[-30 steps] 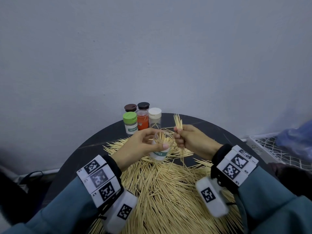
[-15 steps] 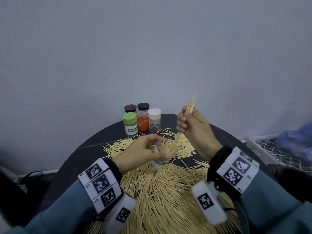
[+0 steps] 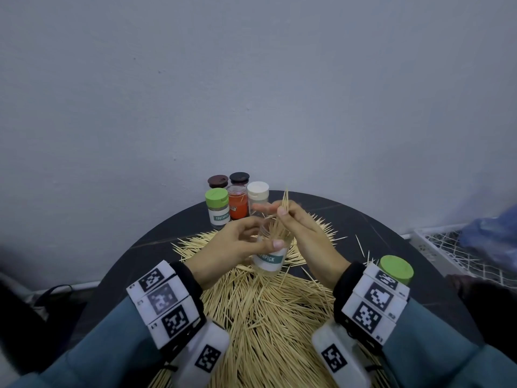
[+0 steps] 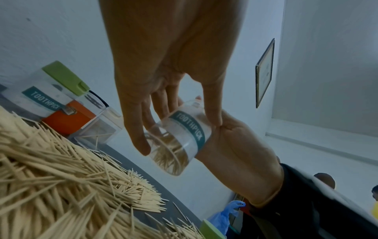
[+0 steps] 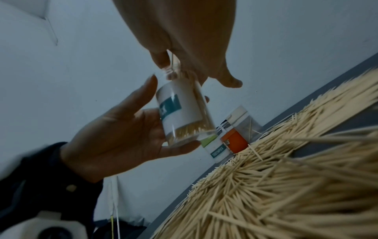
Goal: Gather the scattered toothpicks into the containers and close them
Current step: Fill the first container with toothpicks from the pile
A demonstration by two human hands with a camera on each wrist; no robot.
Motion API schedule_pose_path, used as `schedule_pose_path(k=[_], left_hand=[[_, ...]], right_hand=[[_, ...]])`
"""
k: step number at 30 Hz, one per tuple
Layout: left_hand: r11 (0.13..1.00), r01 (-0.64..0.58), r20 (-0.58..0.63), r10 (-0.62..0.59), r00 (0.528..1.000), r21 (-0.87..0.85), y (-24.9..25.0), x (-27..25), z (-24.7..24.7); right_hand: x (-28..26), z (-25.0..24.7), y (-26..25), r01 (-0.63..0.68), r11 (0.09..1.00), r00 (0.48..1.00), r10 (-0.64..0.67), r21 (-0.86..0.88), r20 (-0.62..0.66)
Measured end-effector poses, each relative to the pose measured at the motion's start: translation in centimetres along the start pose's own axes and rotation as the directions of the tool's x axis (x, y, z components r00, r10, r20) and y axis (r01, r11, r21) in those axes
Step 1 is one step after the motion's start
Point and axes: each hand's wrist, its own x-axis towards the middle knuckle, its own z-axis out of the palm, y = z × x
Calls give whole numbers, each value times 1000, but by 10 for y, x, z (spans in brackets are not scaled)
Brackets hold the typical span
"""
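- Nearest the camera, the round dark table [image 3: 363, 219] is being covered across its near half by a thick heap of scattered toothpicks [image 3: 265, 309], lying loose and crossed in every direction.
- A loose green lid [image 3: 397, 268] is being partly hidden behind the right wrist band, on the table's right side.
- Just above the heap, a clear open container [image 3: 270, 257] with a teal "TOOTHPICK" label is being held tilted and clear of the table; it is being gripped by the left hand [image 3: 232, 247], with the thumb curled across its front and the fingers wrapped behind it.
- In the wrist views toothpicks are being seen already standing inside that container.
- A bundle of toothpicks [image 3: 282, 214] is being pinched between the thumb and curled fingers of the right hand [image 3: 302, 233], its lower ends being set into the container's mouth and its tips sticking up above the fingers.
- Farther back, near the table's far edge, five containers are being kept upright in a close cluster: a green-lidded container [image 3: 216, 207], an orange container [image 3: 237, 204], a white-lidded container [image 3: 258, 197], and two dark-lidded containers [image 3: 228, 179] behind them.
- Beyond the table, a plain pale wall [image 3: 251, 93] is being faced.
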Motion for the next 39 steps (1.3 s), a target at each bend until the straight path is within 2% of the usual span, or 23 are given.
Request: schedule_pose_path(k=[12, 18, 21, 25, 30, 34, 36, 37, 39], left_hand=[[999, 0, -9, 0, 1000, 44, -1, 2, 0], [998, -6, -4, 6, 1000, 55, -1, 1, 2], [999, -6, 4, 6, 1000, 36, -1, 0, 2], [999, -14, 4, 14, 1000, 31, 2, 0, 1], [999, -18, 6, 18, 1000, 29, 2, 0, 3], [999, -5, -18, 6, 1000, 45, 1, 2, -1], [999, -6, -28, 7, 1000, 42, 2, 3, -3], [999, -12, -33, 13, 999, 36, 4, 3, -4], [999, -23, -43, 24, 999, 26, 6, 4, -4]], right_hand=[[11, -17, -1, 94, 992, 989, -104, -86, -109], [8, -16, 6, -63, 973, 996, 75, -224, 46], [6, -12, 5, -95, 951, 989, 125, -296, 84], [7, -14, -2, -155, 927, 981, 185, -341, 57], [9, -15, -1, -220, 885, 956, 280, -411, 91], [16, -27, -8, -216, 857, 967, 253, -467, 17], [24, -41, -8, -202, 805, 971, 240, -558, -5], [29, -49, -7, -191, 736, 967, 253, -650, 2], [40, -63, -2, -149, 484, 939, 343, -862, 31]])
